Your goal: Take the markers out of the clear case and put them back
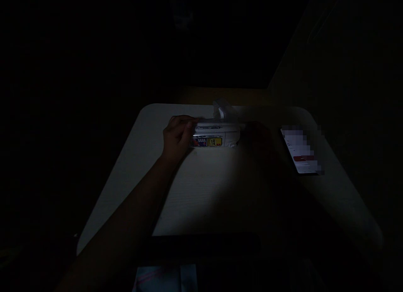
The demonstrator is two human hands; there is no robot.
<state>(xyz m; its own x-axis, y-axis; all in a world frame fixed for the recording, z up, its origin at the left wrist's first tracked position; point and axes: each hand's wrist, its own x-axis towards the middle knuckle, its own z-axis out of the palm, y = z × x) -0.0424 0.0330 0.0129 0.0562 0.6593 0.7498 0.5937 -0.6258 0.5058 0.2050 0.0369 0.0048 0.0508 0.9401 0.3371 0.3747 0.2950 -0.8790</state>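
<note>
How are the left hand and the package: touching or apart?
Touching: the head view shows the left hand gripping the left end of the package.

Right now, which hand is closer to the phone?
Right. The right hand is in shadow between the package and the phone; the left hand is farther away, at the package's left end.

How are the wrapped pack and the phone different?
The wrapped pack looks chunky, while the phone is thin and flat.
The wrapped pack has crinkly see-through plastic and a printed label with yellow on it; the phone has a bright, lit screen with a red bar.
The left hand is gripping the wrapped pack's end, but nobody is touching the phone, which lies on the table.
Both show some white.
</note>
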